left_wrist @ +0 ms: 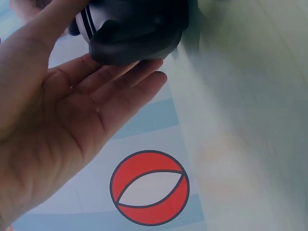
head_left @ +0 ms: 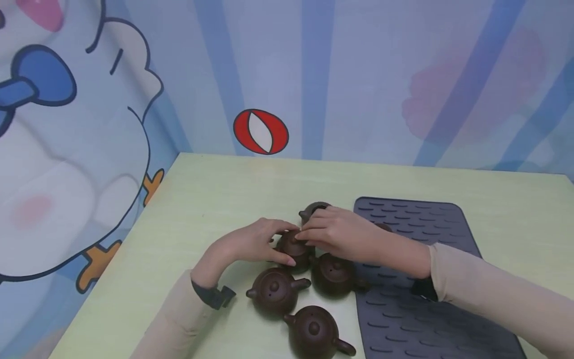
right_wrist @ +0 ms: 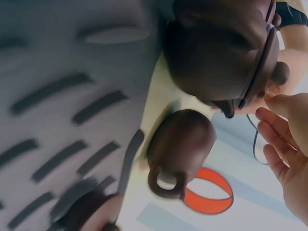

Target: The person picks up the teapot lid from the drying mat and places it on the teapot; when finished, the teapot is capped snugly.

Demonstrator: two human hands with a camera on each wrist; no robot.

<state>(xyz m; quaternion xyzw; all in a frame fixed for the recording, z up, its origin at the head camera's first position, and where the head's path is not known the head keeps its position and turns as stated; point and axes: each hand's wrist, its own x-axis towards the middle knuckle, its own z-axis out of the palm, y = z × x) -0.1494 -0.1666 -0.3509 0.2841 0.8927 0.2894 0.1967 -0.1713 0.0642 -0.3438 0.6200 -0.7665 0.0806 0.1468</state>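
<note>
In the head view my left hand [head_left: 255, 242] curves round a dark brown clay teapot [head_left: 287, 257], thumb on the near side and fingers on the far side. In the left wrist view a dark vessel [left_wrist: 139, 33] lies against its fingers. My right hand [head_left: 338, 232] reaches across from the right, its bent fingertips meeting at the knob of that teapot's lid [head_left: 293, 238]. In the right wrist view the right thumb and forefinger [right_wrist: 276, 108] are close together beside a nearer teapot [right_wrist: 216, 53], which partly hides the contact.
More brown teapots stand close by: one [head_left: 274, 291] in front, another [head_left: 334, 274] to the right, a third [head_left: 314, 331] nearest. Behind the right hand is another brown vessel [head_left: 315, 208]. A grey ridged mat [head_left: 403, 309] lies right, with a partly hidden brown object [head_left: 383, 227].
</note>
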